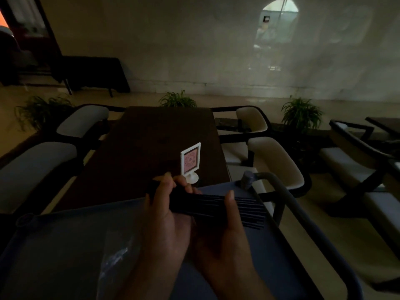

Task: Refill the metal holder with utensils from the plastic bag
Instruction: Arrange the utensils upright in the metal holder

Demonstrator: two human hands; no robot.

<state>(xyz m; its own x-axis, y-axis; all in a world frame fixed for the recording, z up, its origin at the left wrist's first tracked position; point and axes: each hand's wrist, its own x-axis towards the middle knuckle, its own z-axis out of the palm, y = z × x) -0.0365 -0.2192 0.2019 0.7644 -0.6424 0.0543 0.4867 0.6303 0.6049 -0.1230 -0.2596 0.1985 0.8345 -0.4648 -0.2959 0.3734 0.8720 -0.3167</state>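
Head view shows a bundle of thin black utensils (pixel 227 207), lying sideways, gripped by both hands over the blue cart tray (pixel 65 245): the left hand (pixel 164 204) wraps the bundle's left end, and the right hand (pixel 225 232) clasps its middle, with the loose tips fanning rightward. A clear plastic bag (pixel 116 258) lies crumpled on the tray just left of the wrists. The cart's grey rail (pixel 287 195) curves along the right edge. Beyond the tray stands a dark wooden table (pixel 151 144) bearing a small white sign stand (pixel 191 162), flanked by cushioned chairs (pixel 275 159). Potted plants (pixel 300 112) line the dim floor by the far wall.
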